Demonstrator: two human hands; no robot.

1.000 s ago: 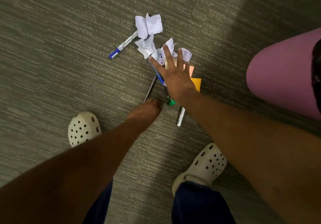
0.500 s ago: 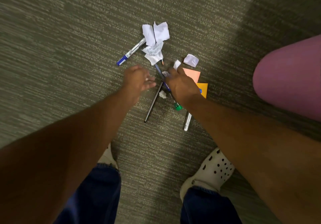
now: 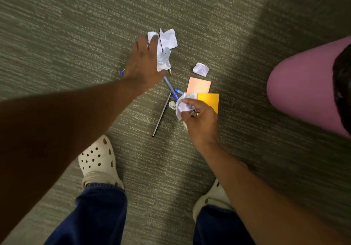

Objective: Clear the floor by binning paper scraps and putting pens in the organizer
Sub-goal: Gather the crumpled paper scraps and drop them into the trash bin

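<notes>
Grey-green carpet (image 3: 76, 35) fills our view, and we're bent right over the mess. Our right hand (image 3: 199, 121) is closed around a crumpled white scrap (image 3: 183, 104), gripping it just above the floor, with something small and dark also pinched in the fingers, too blurred to name. Just beside that hand sit an orange sticky note (image 3: 209, 100) and a peach sticky note (image 3: 198, 86), the two touching at a corner. A tiny white wad (image 3: 171, 104) lies beside the held scrap, next to a thin dark pen (image 3: 161, 115). A blue pen (image 3: 171, 88) slants up toward our left hand (image 3: 142, 64), which is spread open, fingers reaching onto the big pile of white paper (image 3: 165, 45). Another small paper ball (image 3: 200, 69) sits apart on the right. Below, we see our cream clogs (image 3: 97, 161) and blue jeans (image 3: 95, 216); a pink rounded object (image 3: 303, 89) sits at the right edge.
</notes>
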